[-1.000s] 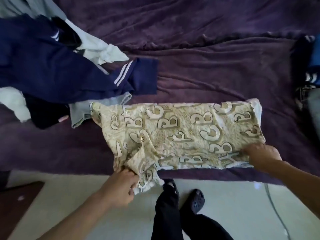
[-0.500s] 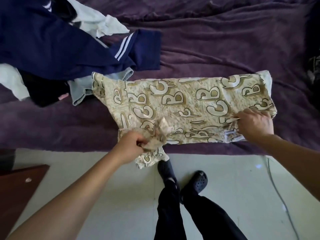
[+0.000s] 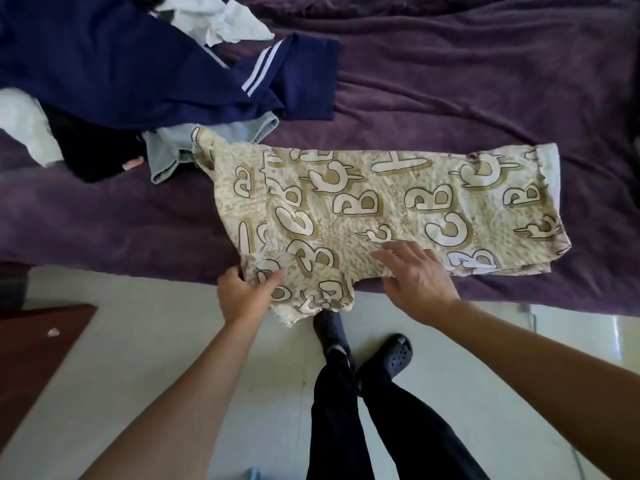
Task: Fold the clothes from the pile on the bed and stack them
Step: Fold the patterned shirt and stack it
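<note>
our left hand pinches the beige lettered shirt at its sleeve; our right hand rests flat, fingers spread, on it.

I see the left grip and right grip bare, like the forearms behind them; black trousers cover the legs, dark perforated clogs the feet.
</note>
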### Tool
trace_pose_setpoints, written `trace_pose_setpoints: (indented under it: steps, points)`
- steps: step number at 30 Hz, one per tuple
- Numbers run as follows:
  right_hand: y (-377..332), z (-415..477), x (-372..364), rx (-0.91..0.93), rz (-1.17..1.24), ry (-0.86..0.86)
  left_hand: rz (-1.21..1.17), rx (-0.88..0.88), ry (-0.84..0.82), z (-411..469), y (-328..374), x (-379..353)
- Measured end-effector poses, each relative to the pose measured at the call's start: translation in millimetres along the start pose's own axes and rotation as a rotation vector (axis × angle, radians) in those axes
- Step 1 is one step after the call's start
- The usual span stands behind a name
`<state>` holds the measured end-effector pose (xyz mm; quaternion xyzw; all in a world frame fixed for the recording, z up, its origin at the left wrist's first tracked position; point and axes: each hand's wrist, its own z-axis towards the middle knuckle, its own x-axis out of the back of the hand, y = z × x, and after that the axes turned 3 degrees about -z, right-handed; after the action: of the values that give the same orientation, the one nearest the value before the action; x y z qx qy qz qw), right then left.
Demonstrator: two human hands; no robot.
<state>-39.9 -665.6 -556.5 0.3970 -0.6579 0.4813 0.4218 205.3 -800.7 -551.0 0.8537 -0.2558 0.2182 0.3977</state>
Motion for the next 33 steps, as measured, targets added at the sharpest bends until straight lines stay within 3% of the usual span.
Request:
trace_pose_setpoints:
  steps: [3,5,8,11,13,16,18,20,22,26,28,30,31,33]
  points:
    - [-26.2,11.6,-8.8,0.058,0.036,-0.189,-0.162,0.132,-0.096,-5.3,-0.6,-8.3]
    - [-28.9,11.9,-12.3,0.035,0.036,-0.325,-0.131,0.121,-0.188,-12.5,-0.6,-6.6]
    - [-16.1,8.5,-8.2,-0.055,0.078,-0.327,0.036,0.024,-0.319,-21.2,5.9,8.5]
    - [2.5,7.0,4.3,-0.145,0.099,-0.329,0.055,0.024,-0.398,-23.0,16.7,23.5]
    - [13.1,10.9,12.8,-0.229,0.122,-0.361,-0.129,0.222,-0.435,-13.8,35.2,25.1]
    - [24.2,21.9,23.6,-0.411,0.248,-0.384,-0.711,0.601,-0.567,5.1,92.5,26.3]
    - [29.9,28.4,27.4,-0.450,0.315,-0.359,-0.949,0.635,-0.540,16.8,129.7,25.5]
    - [33.2,32.1,30.0,-0.479,0.379,-0.337,-1.029,0.566,-0.440,25.5,154.3,16.9]
    - [32.3,34.5,31.2,-0.498,0.356,-0.305,-0.773,0.368,-0.294,31.9,165.2,4.4]
    - [20.7,47.6,26.7,-0.307,0.116,-0.024,0.293,-0.363,0.041,60.2,153.8,-7.1]
    - [4.9,67.0,27.4,-0.184,0.090,0.086,0.509,-0.574,0.205,77.5,151.9,0.9]
    - [-17.9,92.7,25.5,-0.118,0.074,0.089,0.547,-0.586,0.373,100.3,152.7,12.1]
    - [-30.3,107.1,22.9,-0.089,0.067,0.062,0.509,-0.490,0.385,113.1,152.8,17.0]
    - [-52.7,132.5,12.6,-0.032,0.055,-0.036,0.257,-0.152,0.251,133.9,147.5,20.4]
